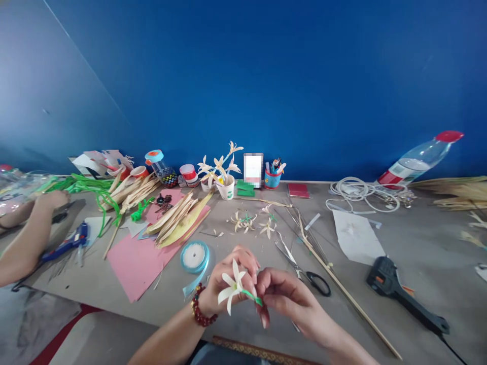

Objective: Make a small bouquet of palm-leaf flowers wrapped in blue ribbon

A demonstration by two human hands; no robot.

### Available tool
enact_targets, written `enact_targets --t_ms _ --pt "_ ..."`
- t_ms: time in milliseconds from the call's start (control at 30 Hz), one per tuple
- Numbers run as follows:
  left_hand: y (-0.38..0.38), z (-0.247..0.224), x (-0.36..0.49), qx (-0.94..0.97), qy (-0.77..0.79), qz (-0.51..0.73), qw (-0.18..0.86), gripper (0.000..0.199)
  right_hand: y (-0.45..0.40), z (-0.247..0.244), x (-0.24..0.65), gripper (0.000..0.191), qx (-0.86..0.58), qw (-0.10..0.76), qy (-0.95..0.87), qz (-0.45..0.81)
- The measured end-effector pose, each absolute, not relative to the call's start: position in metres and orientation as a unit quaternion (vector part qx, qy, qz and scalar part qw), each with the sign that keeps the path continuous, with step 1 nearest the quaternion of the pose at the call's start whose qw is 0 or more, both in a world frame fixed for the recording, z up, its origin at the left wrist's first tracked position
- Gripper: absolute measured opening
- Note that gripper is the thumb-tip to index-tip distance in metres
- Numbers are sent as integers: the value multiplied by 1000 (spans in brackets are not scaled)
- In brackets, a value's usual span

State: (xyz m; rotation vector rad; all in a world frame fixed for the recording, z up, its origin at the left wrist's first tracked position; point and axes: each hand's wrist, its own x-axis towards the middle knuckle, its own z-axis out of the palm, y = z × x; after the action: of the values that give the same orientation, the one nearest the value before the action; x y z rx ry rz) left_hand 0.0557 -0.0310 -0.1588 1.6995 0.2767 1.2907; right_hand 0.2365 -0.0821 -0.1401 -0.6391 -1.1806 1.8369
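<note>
A cream-white artificial flower (233, 287) with pointed petals and a short green-wrapped stem is between my two hands, low in the middle of the view. My left hand (238, 258), with a beaded bracelet at its wrist, closes around the flower's stem from behind. The fingers of my right hand (291, 296) pinch at the green end of the stem. Beyond my hands lie several similar loose flowers (267, 228). Scissors (300, 268) rest just past my right hand, and a roll of light-blue ribbon (195, 256) is beyond my left wrist.
A black glue gun (409, 294) and a long thin stick (350, 291) lie at the right. Pink paper (133, 263) and dried husks (182, 220) spread on the left. A cup of flowers (226, 188) stands at the back. Another person's arm (28, 238) reaches in at far left.
</note>
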Motion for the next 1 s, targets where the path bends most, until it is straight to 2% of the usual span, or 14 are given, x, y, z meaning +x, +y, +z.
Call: enact_targets --t_ms 200,467,600,767,900,1000 --pt "-30 -158 58 702 129 531 457 22 -85 -146 236 7 -327 484 -631 511" --pt "-30 -165 58 712 133 516 457 20 -88 -153 234 7 -339 523 -654 429" --pt "-31 -164 58 711 140 508 466 19 -89 -154 231 0 -349 526 -630 452" --pt "-32 -162 59 712 151 512 456 24 -90 -156 226 13 -338 527 -537 565" --pt "-32 -165 58 703 144 517 466 21 -88 -159 220 22 -286 516 -422 688" --pt "-33 -169 58 694 138 522 476 18 -87 -161 216 27 -270 511 -358 733"
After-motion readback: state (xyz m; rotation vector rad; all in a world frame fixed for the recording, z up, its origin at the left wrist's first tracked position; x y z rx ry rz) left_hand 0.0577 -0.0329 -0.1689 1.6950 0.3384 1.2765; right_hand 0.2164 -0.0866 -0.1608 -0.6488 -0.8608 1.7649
